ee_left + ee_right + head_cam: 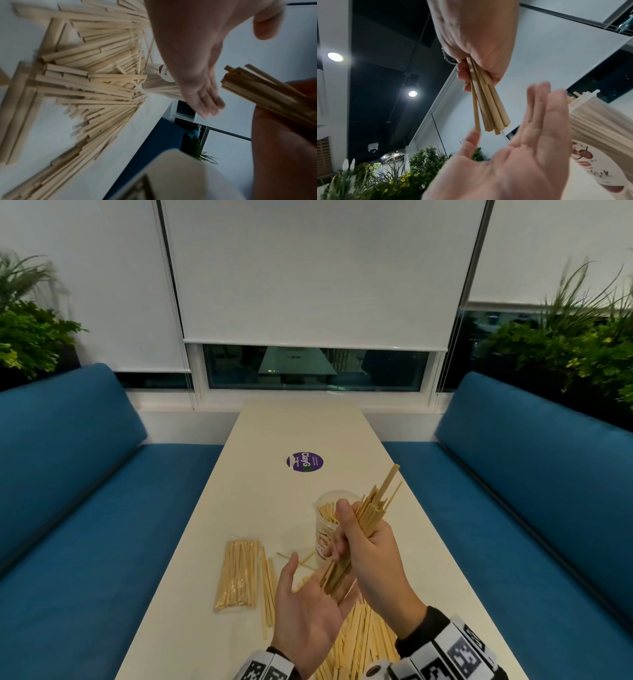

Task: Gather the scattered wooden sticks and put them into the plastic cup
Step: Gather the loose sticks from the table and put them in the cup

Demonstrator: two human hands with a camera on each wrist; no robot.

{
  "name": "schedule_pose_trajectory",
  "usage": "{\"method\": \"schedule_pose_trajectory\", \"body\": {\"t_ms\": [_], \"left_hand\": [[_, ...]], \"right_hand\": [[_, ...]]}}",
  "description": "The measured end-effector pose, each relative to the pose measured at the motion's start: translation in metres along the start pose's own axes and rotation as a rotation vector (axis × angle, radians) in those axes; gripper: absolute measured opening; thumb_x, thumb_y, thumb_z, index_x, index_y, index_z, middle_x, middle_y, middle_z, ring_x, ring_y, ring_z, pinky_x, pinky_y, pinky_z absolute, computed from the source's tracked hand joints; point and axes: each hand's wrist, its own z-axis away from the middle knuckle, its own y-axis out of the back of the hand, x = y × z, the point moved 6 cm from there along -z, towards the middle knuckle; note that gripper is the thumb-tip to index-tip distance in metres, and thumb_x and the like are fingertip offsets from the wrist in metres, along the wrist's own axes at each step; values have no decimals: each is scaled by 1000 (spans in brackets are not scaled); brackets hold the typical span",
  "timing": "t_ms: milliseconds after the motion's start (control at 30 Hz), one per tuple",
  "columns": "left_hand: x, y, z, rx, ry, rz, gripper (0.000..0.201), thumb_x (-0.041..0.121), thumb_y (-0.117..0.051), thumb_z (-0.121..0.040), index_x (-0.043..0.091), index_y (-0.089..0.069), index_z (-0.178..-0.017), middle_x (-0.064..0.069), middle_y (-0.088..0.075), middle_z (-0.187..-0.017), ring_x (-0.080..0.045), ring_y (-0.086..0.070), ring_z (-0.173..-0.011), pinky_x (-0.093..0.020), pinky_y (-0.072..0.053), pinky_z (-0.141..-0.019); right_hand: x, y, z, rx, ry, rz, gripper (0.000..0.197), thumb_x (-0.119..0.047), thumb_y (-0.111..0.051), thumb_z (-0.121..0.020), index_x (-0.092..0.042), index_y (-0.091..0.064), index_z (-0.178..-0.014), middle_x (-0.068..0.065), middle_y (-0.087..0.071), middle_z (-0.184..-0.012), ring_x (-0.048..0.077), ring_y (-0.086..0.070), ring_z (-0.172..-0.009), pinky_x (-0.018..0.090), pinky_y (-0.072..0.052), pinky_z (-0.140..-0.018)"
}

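- right hand [368, 546] grips a bundle of sticks [371, 511] in a fist, raised above the table [260, 433]; bundle tilts, top ends fanning up and away, bottom ends toward the left palm
- left hand [308, 607] flat and wide, palm up, fingers straight, just under the bundle's lower ends; contact unclear
- plastic cup [325, 529] upright behind the right hand, sticks already inside
- loose sticks [363, 642] piled at the near table edge; a few more [269, 590] beside a clear packet of sticks [238, 575] on the left
- purple sticker [305, 462] farther up the table
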Motion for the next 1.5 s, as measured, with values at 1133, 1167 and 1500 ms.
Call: {"method": "schedule_pose_trajectory", "body": {"t_ms": [1133,1167,1500], "left_hand": [[40,-78,41,-113,-935,-1929,39,59,-24,-93,51,-35,-129,46,-35,-127,26,-22,-124,3,-17,-102],[42,-69,40,-98,-811,-1809,45,68,-26,-86,57,-25,-130,53,-27,-127,28,-19,-124,5,-20,-99],[10,-10,26,-177,-46,-1599,30,24,-58,-91,27,-47,-118,10,-62,-86,9,-60,-70,-16,-48,-72]], "right_hand": [[39,-11,28,-218,-94,319,30,-8,-52,-91,-15,-58,-62,-4,-49,-43,8,-44,-39,17,-38,-40],[39,-10,27,-214,-108,274,26,-16,-53,-93,-11,-60,-68,0,-49,-47,11,-45,-42,20,-40,-42],[40,-4,23,-111,-189,73,46,-47,-54,-82,-7,-53,-61,3,-52,-50,17,-61,-58,17,-48,-60]]}}
